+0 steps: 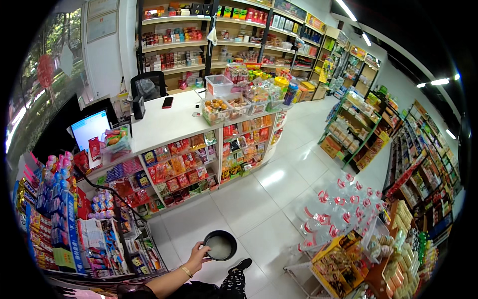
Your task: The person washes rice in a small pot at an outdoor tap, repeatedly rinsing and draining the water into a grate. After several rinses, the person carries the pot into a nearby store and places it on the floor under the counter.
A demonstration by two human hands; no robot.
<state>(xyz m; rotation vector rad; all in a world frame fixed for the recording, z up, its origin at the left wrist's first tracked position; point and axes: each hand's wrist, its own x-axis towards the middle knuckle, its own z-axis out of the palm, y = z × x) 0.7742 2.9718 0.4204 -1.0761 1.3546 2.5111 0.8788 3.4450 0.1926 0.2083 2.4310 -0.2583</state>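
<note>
My left hand grips the left rim of a round black bowl. Inside it is a whitish, cloudy content that looks liquid. A gold-coloured bracelet circles the wrist. The bowl is held above the white tiled floor, beside my black shoe. My right hand is out of view.
A snack rack stands at left, near a white counter with a monitor and plastic bins. Large water bottles with red handles and a yellow display box flank the right. Farther off is a green-framed shelf.
</note>
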